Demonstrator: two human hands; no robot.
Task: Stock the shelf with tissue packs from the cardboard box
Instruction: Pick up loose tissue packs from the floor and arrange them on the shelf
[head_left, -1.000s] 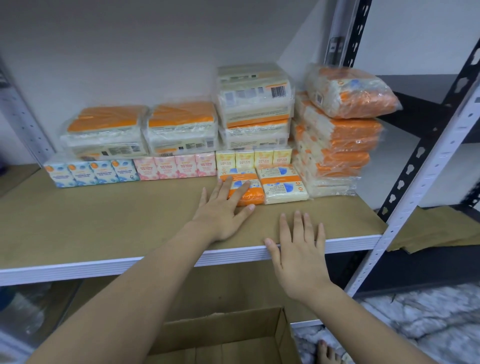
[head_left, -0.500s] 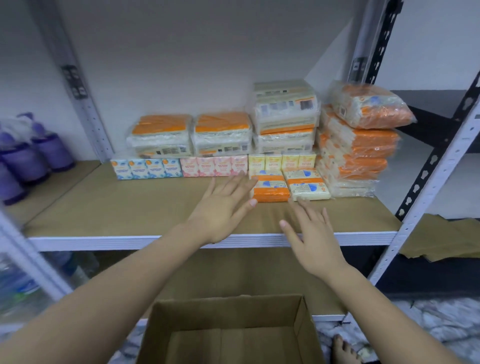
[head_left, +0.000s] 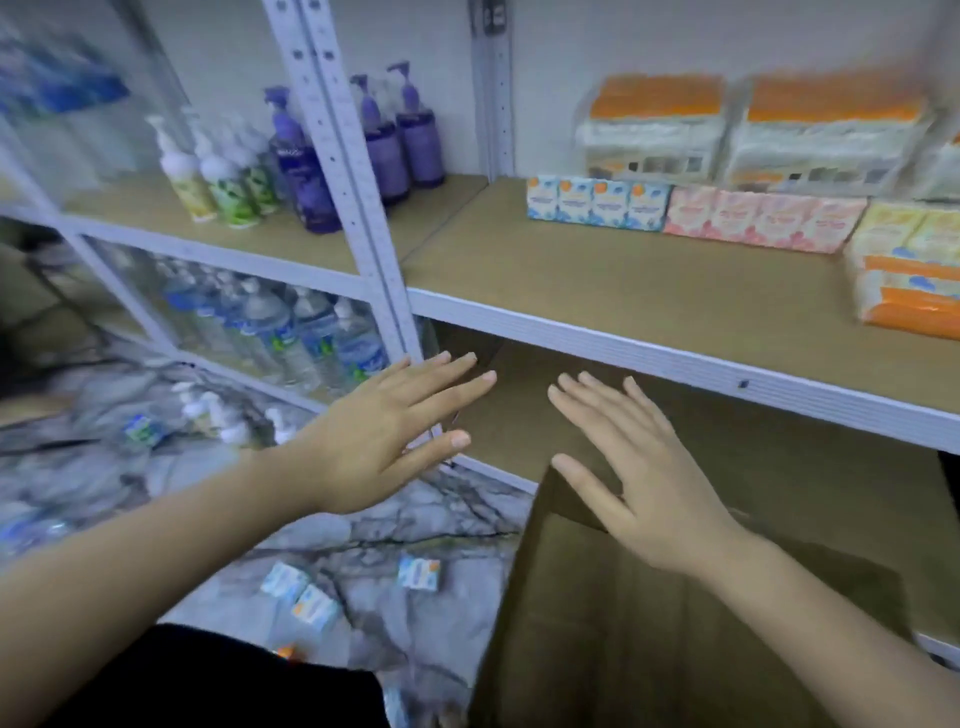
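Left hand: flat, fingers spread, empty; held in the air below the shelf edge, in front of the grey upright.
Right hand: flat, fingers apart, empty; above the near corner of the cardboard box, contact with it not clear.
Cardboard box: on the floor under the right hand, open top; its inside is dark and blurred, contents cannot be made out, lower edge cut off by the frame.
Loose packs: three small blue-and-white tissue packs on the marble floor, left of the box, apart from each other.
Shelf: brown board with a white front rail, mostly bare toward the front.
Small packs: a row at the back, blue then pink then yellow, side by side; the yellow end is cut off at the right.
Orange packs: large wrapped bundles stacked behind the row, blurred, print unreadable.
Front pack: orange-and-white, at the right edge, partly out of frame.
Pump bottles: purple, green and yellow, on the neighbouring shelf at left.
Water bottles: one level down, smeared by motion.
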